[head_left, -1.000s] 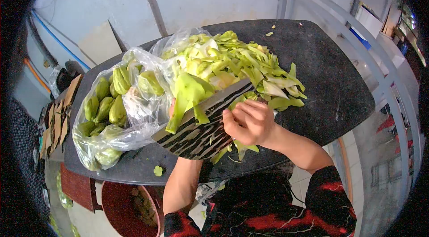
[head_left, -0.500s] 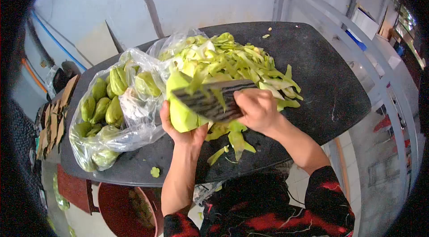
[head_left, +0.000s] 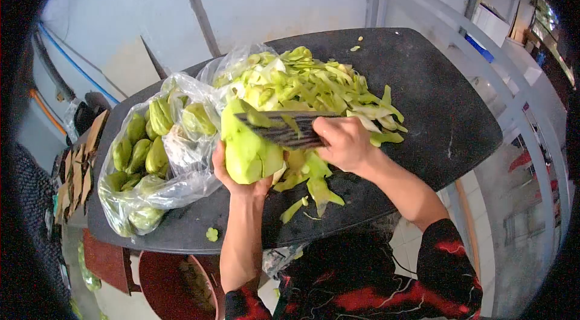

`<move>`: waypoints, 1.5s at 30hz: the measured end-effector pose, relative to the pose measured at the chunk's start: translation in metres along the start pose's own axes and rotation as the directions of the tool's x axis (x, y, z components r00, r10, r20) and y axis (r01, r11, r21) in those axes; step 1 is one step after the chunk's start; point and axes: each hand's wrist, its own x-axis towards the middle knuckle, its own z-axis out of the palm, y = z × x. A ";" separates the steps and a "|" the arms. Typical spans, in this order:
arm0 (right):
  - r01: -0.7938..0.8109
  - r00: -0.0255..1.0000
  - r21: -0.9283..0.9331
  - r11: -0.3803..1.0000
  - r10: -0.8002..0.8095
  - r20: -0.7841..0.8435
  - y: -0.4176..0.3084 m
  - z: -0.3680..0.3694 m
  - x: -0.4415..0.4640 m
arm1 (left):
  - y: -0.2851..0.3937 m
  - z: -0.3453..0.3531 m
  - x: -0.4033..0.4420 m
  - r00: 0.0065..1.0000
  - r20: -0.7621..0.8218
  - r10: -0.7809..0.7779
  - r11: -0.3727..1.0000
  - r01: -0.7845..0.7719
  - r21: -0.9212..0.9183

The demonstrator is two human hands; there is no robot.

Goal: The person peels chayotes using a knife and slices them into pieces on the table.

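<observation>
My left hand (head_left: 244, 184) is closed around the lower part of a pale green, mostly peeled chayote (head_left: 248, 150), held above the near side of the table. In my right hand (head_left: 344, 142) is a broad knife (head_left: 287, 131) with a dark, wavy-patterned blade. The blade lies across the upper right of the chayote, with bits of green peel on it. Behind the knife, a large heap of green peelings (head_left: 314, 81) spreads over the table. On the left, a clear plastic bag (head_left: 181, 196) holds several whole chayotes (head_left: 139, 154).
The dark table (head_left: 441, 102) has rounded corners. A small green scrap (head_left: 211, 234) lies near its front edge. Below stands a dark red bin (head_left: 163, 284). A grey metal railing (head_left: 447, 15) runs along the right, and flattened cardboard (head_left: 77, 169) leans at the left.
The chayote has turned in my left hand, showing more of its peeled face. The knife blade has tilted to a flatter, edge-on angle. The view has shifted slightly.
</observation>
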 end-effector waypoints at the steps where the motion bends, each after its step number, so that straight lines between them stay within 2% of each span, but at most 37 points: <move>1: 0.024 0.999 0.012 1.000 -0.023 -0.031 -0.005 0.000 -0.002 | -0.003 0.000 0.000 1.000 -0.001 0.003 1.000 -0.003 -0.004; 3: 0.072 0.997 0.069 0.995 -0.071 -0.025 -0.016 -0.006 0.000 | -0.007 0.000 0.001 0.990 -0.136 0.032 0.999 -0.029 0.018; 4: 0.116 0.993 0.124 0.985 -0.114 -0.024 -0.021 -0.008 0.001 | -0.009 -0.007 -0.002 0.994 -0.108 0.033 0.999 -0.029 0.039; 7: 0.199 0.977 0.110 0.974 -0.189 -0.097 -0.027 -0.009 0.006 | -0.014 -0.022 -0.001 0.977 -0.211 0.030 0.998 -0.016 0.066; 8: 0.255 0.963 0.105 0.961 -0.242 -0.122 -0.026 -0.009 0.006 | -0.014 -0.027 0.001 0.977 -0.214 0.025 0.998 -0.011 0.065; 10: 0.239 0.969 0.112 0.964 -0.231 -0.086 -0.022 -0.007 0.004 | -0.012 -0.023 0.005 0.985 -0.165 0.045 0.996 -0.032 0.077; 11: 0.147 0.989 0.106 0.983 -0.143 -0.048 -0.016 -0.004 0.004 | -0.012 -0.017 -0.003 0.996 -0.038 0.084 0.995 -0.081 0.063; 12: 0.046 0.999 0.099 0.994 -0.045 -0.012 -0.009 0.000 0.002 | -0.005 -0.005 -0.002 0.998 -0.066 0.023 0.991 -0.014 0.133; 13: 0.011 1.000 0.056 0.998 -0.011 -0.007 0.003 0.004 0.003 | -0.002 -0.014 -0.003 0.999 0.013 -0.034 0.997 0.033 0.066; 14: 0.010 1.000 0.043 0.999 -0.009 -0.018 0.004 0.004 -0.001 | -0.001 -0.020 0.001 0.991 0.109 -0.075 0.997 0.076 -0.003; 17: 0.004 1.000 -0.006 1.000 -0.004 0.007 -0.003 0.001 0.000 | 0.002 -0.009 0.003 0.964 0.252 -0.089 0.992 0.109 -0.069; 18: 0.008 1.000 -0.001 1.000 -0.008 0.003 -0.005 -0.001 0.001 | 0.003 -0.005 0.001 0.964 0.252 -0.086 0.993 0.105 -0.063; 19: 0.032 0.999 0.018 0.999 -0.031 -0.018 -0.006 -0.003 0.000 | 0.000 0.001 -0.001 0.998 0.054 0.012 1.000 -0.010 -0.029; 20: 0.053 0.998 0.034 0.998 -0.052 -0.038 -0.006 -0.004 -0.001 | -0.004 0.006 -0.003 0.983 -0.141 0.116 0.993 -0.114 0.024; 21: 0.045 0.999 0.059 0.997 -0.044 -0.022 -0.002 -0.003 0.000 | -0.005 0.011 -0.004 0.976 -0.171 0.134 0.990 -0.125 0.064; 22: 0.036 0.999 0.060 0.998 -0.036 -0.015 0.006 -0.001 0.002 | -0.005 0.005 -0.003 0.975 -0.179 0.128 0.991 -0.119 0.061; 24: -0.273 0.945 -0.153 0.950 0.295 0.143 0.023 0.007 0.004 | 0.000 -0.004 0.001 0.999 0.002 -0.049 0.999 0.049 0.018; 25: -0.313 0.932 -0.127 0.941 0.330 0.149 0.030 0.007 0.003 | 0.002 0.004 -0.002 0.995 0.075 -0.062 0.997 0.060 0.038; 26: -0.300 0.938 -0.135 0.944 0.318 0.140 0.036 0.005 0.002 | 0.002 0.010 0.003 0.994 0.091 -0.052 0.998 0.049 0.036; 28: -0.316 0.941 -0.083 0.945 0.323 0.098 0.029 0.002 -0.002 | -0.003 0.012 0.000 0.998 -0.059 0.026 0.998 -0.029 -0.051; 30: -0.283 0.955 -0.060 0.957 0.286 0.072 0.021 0.003 -0.001 | -0.003 0.004 0.004 0.990 -0.119 0.071 0.994 -0.080 -0.074; 32: -0.198 0.973 -0.033 0.980 0.200 0.116 0.015 0.004 -0.004 | 0.001 -0.002 0.004 0.998 -0.055 -0.023 0.994 0.017 -0.110; 33: -0.085 0.995 -0.012 0.996 0.085 0.044 0.008 0.003 -0.003 | -0.002 0.009 0.005 0.986 -0.158 0.060 0.991 -0.077 -0.105; 34: -0.084 0.996 -0.010 0.996 0.084 0.044 0.004 0.004 -0.004 | -0.002 0.014 0.007 0.985 -0.159 0.062 0.992 -0.079 -0.103; 36: 0.116 0.993 -0.028 0.993 -0.117 -0.031 -0.004 0.006 -0.007 | -0.002 0.020 0.011 0.914 -0.394 0.095 0.992 -0.119 -0.036; 37: 0.185 0.981 -0.075 0.980 -0.189 -0.050 -0.010 0.005 -0.005 | 0.001 0.018 0.009 0.938 -0.340 0.060 0.998 -0.067 -0.011; 38: 0.185 0.981 -0.071 0.980 -0.189 -0.048 -0.013 0.007 -0.003 | 0.000 0.021 0.007 0.909 -0.415 0.052 0.998 -0.056 0.002; 40: 0.318 0.937 -0.101 0.943 -0.328 -0.116 -0.017 0.010 -0.003 | -0.002 0.016 0.006 0.906 -0.416 0.079 0.997 -0.079 0.018; 45: 0.338 0.927 -0.160 0.927 -0.358 -0.116 -0.022 0.011 -0.004 | -0.007 0.011 0.006 0.949 -0.306 0.080 0.997 -0.079 0.014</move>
